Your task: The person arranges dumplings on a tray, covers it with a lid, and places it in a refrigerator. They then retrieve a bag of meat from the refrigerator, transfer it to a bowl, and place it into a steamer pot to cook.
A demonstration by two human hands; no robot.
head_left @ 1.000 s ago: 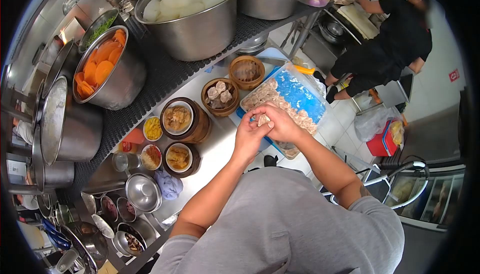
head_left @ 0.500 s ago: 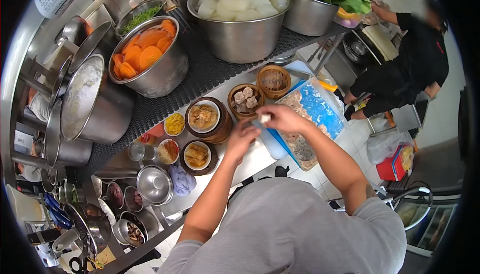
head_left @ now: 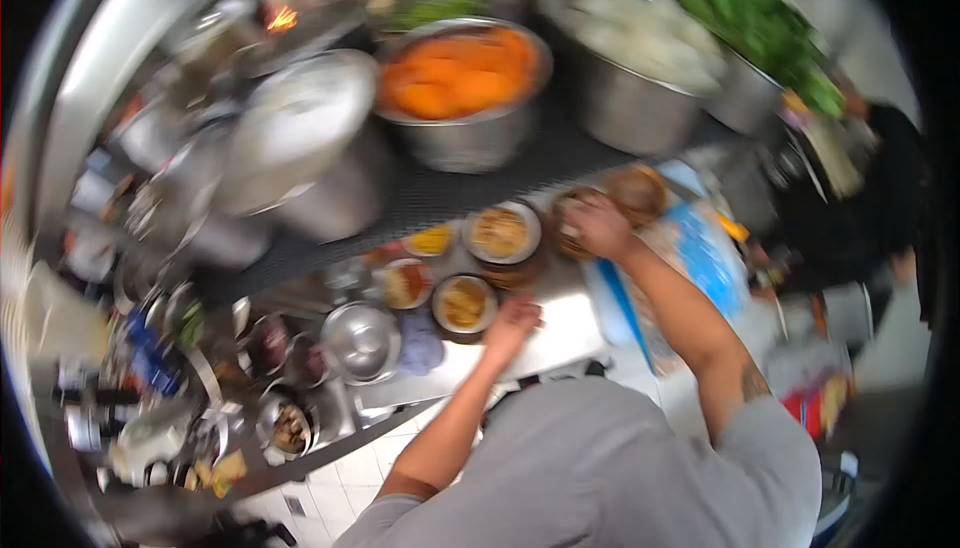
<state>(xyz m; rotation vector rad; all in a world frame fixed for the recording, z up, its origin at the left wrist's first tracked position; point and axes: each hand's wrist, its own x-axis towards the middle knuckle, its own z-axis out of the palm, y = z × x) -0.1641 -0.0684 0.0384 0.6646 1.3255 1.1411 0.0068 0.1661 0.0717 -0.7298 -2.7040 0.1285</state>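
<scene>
The view is smeared by motion. My right hand (head_left: pixel 598 226) reaches over a bamboo steamer basket (head_left: pixel 563 216) and covers most of what lies in it. A small pale spot shows by its fingertips, too blurred to name. Lower down, my left hand (head_left: pixel 513 326) hovers over the steel counter, just right of a small steamer with a bowl of yellowish food (head_left: pixel 463 304). Its fingers are blurred. A larger steamer (head_left: pixel 503 238) with a similar filled bowl stands between the hands. Another bamboo basket (head_left: pixel 637 194) sits beyond my right hand.
Above the counter, a black shelf (head_left: pixel 420 193) carries steel pots of sliced carrot (head_left: pixel 460 73), pale chunks (head_left: pixel 640 43) and leafy greens (head_left: pixel 745 33). A blue tray (head_left: pixel 708 258) with pale meat is at right. Steel bowls (head_left: pixel 361 341) stand left. A person in black (head_left: pixel 855 198) is at far right.
The view has swung, so things sit further right and lower. My hands have parted: the right moved over the basket of meatballs, the left back beside the small steamer.
</scene>
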